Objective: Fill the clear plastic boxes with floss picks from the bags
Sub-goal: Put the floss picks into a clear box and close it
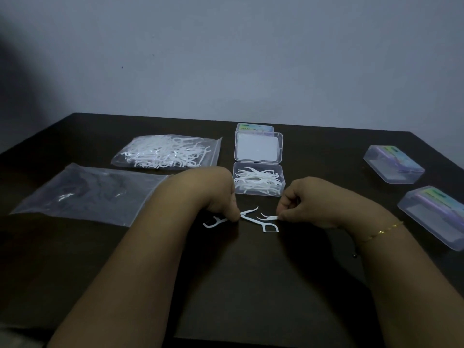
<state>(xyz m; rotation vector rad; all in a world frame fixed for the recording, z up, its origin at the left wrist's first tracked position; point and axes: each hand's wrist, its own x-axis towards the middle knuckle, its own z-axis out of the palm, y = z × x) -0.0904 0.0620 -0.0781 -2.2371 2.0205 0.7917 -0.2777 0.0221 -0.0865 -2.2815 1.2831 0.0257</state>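
An open clear plastic box [258,182] holding several white floss picks sits at the table's middle, its lid [258,148] tipped up behind it. Just in front of it, my left hand [221,199] pinches a floss pick [213,222] against the table. My right hand [303,203] pinches the end of another floss pick [268,217]. A third pick [263,223] lies between them. A full bag of floss picks [167,153] lies at the back left. A nearly empty bag [88,194] lies nearer on the left.
Two shut clear boxes [394,164] [434,214] with colourful labels lie on the right side of the dark table [251,285]. Another labelled box [254,127] stands behind the open lid. A grey wall rises behind the table's far edge.
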